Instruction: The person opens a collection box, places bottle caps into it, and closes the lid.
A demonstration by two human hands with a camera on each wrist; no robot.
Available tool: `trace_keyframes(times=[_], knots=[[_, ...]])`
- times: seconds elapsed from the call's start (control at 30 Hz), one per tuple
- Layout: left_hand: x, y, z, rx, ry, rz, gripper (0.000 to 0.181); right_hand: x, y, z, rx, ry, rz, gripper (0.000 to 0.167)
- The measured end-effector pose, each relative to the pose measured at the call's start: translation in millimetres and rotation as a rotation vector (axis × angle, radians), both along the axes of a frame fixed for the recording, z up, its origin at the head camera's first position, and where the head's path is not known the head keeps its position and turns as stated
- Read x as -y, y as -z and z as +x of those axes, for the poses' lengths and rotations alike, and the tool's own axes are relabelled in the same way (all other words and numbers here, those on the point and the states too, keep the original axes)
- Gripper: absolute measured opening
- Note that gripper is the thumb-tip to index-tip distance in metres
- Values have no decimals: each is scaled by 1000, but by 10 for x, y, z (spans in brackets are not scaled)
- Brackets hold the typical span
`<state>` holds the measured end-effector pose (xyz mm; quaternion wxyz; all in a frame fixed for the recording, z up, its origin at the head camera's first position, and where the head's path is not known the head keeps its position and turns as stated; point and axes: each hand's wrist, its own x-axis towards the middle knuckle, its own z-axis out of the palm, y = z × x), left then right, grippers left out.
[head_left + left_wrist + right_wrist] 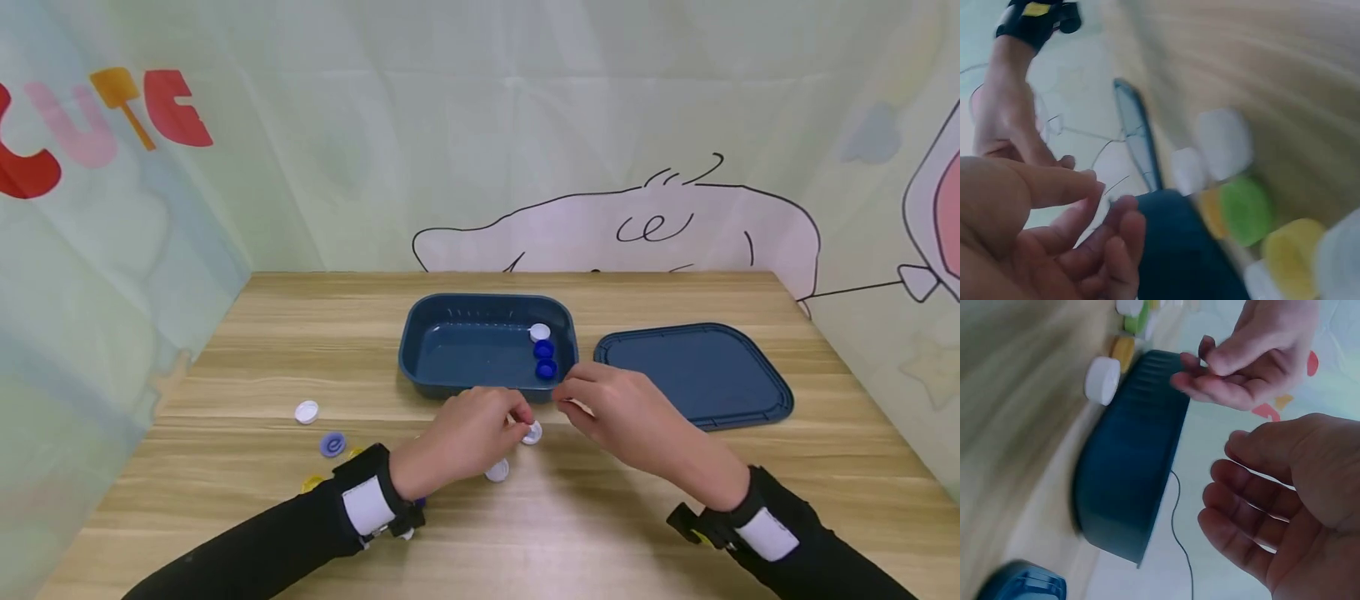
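the blue box has a white cap and two blue caps along its right edge. before its near edge, the left hand's bent fingertips nearly meet; the right hand's fingers curve loosely, thumb apart.

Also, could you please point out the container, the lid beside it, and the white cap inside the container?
Container (472, 354), head view: bare inner floor.
Lid (708, 367), head view: middle of its flat surface.
White cap (539, 332), head view: its round face.
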<state>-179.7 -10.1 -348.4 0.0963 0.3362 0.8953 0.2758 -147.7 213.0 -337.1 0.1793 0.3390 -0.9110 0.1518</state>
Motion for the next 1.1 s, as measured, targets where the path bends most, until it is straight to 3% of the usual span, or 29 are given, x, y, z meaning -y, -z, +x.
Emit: trace_keyframes(times=[0.2, 0.37, 0.67, 1.1], knots=[[-30, 204, 0, -149, 38, -82, 13, 39, 171, 7, 113, -9, 56, 13], [-86, 310, -22, -231, 84, -116, 15, 104, 323, -10, 139, -29, 86, 14], [-178, 365, -60, -293, 159, -58, 15, 175, 459, -30, 99, -22, 175, 9], [-226, 383, -33, -332, 184, -64, 20, 197, 518, -5, 45, -17, 202, 13]])
